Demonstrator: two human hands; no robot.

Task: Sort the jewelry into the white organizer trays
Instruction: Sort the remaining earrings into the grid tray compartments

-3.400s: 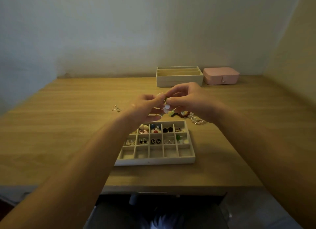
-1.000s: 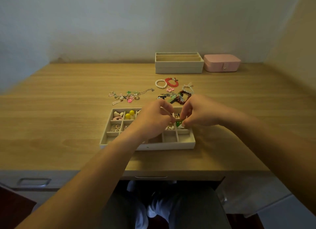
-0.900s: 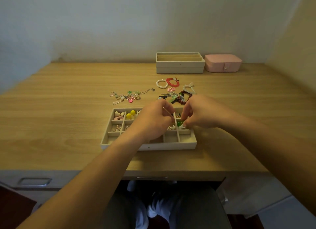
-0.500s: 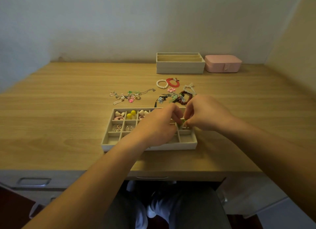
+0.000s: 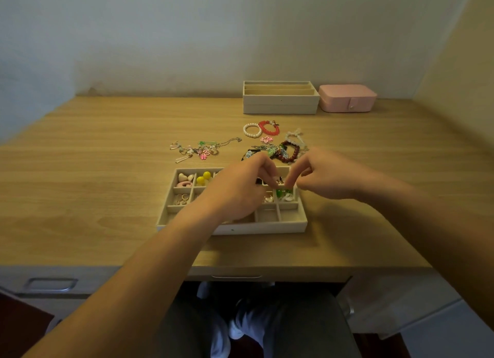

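A big wooden table holds everything. Near its front edge sits a flat white tray with lots of little boxes in it. Just behind the tray lies a heap of bracelets, and to the left of that a tangle of chains. A bit further back are a white bead bracelet, a red bracelet touching it, and a small pink flower. By the wall stand stacked white trays with a pink box beside them.
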